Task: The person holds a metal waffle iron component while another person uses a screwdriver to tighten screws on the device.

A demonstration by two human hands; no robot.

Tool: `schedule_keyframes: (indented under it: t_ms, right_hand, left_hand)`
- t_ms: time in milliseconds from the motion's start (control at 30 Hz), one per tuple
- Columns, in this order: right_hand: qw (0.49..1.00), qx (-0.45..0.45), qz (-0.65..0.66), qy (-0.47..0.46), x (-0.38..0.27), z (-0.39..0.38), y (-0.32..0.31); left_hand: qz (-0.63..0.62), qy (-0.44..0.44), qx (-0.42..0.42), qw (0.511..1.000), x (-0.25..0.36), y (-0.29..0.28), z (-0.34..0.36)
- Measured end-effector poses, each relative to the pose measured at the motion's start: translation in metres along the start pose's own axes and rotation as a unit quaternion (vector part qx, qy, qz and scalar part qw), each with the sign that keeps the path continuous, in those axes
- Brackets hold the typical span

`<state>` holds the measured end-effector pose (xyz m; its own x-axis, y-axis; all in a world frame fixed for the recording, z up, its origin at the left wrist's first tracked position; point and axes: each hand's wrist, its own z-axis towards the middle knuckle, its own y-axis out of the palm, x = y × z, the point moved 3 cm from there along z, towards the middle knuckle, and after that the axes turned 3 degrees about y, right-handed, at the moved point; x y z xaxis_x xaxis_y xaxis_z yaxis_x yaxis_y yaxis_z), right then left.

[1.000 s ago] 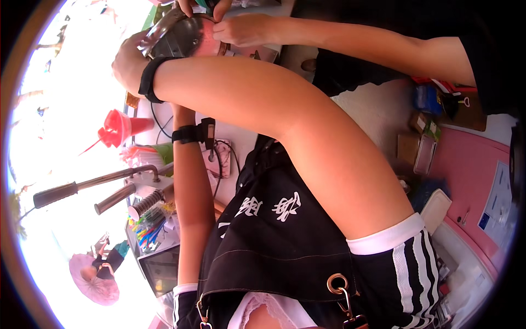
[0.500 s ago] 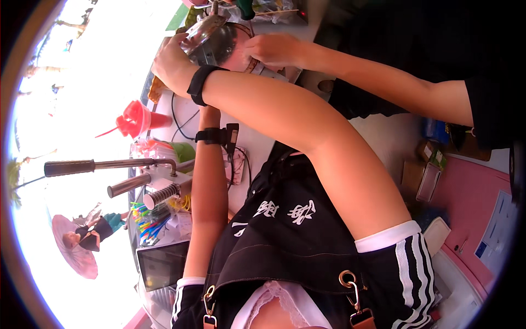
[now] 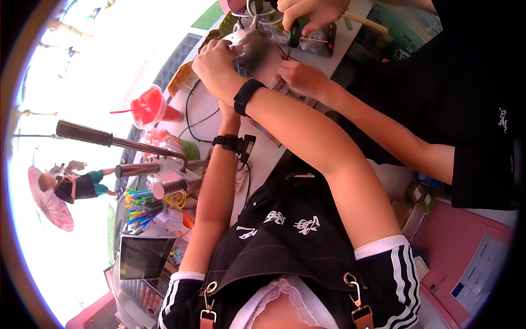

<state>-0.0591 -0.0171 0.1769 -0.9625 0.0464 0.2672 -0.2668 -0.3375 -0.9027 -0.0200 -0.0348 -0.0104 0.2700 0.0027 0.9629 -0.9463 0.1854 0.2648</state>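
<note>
My right hand point(image 3: 216, 67) reaches across to the far side of the counter, its fingers curled at the edge of a shiny metal part point(image 3: 245, 45). Beside that part is a dark, round, blurred surface point(image 3: 262, 57). My left forearm point(image 3: 212, 189) rises beneath my right wrist, which hides most of the left hand and its fingers. Across from me, a co-worker's hand point(image 3: 315, 12) grips a green-handled screwdriver point(image 3: 296, 34), pointed downward. The co-worker's other hand point(image 3: 304, 78) pinches close to the screwdriver's tip, near the metal part.
On the left stand a lever press with a long handle point(image 3: 85, 133), a cup of red drink point(image 3: 149, 107) and a bundle of coloured straws point(image 3: 139, 205). A dark screen point(image 3: 145, 257) sits nearer me. A black cable point(image 3: 189, 115) crosses the counter. The co-worker's body fills the right.
The co-worker's second hand has come into view gripping the screwdriver. The whole view has shifted, so the counter items sit differently. My right hand stays at the metal part.
</note>
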Motion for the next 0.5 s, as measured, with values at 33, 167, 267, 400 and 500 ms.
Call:
schedule_keyframes:
  t_ms: [33, 167, 267, 400, 500]
  right_hand:
    - [1.000, 0.002, -0.002, -0.002, 0.001, -0.001, 0.002]
    - [1.000, 0.018, -0.013, 0.021, 0.002, 0.002, 0.011]
    - [1.000, -0.008, 0.024, -0.003, 0.003, 0.006, 0.020]
    - [0.998, 0.044, 0.046, 0.012, 0.007, 0.001, 0.023]
    - [0.993, 0.088, 0.070, 0.023, 0.013, 0.000, 0.028]
  left_hand:
    - [-0.001, -0.001, 0.002, 1.000, 0.000, 0.001, -0.001]
    - [-0.001, 0.002, 0.014, 1.000, 0.000, 0.005, -0.003]
    - [-0.001, 0.006, 0.023, 1.000, 0.000, 0.005, -0.003]
    - [-0.004, 0.006, 0.034, 0.999, -0.003, 0.006, -0.003]
    - [-0.007, 0.003, 0.038, 0.999, -0.007, 0.005, -0.003]
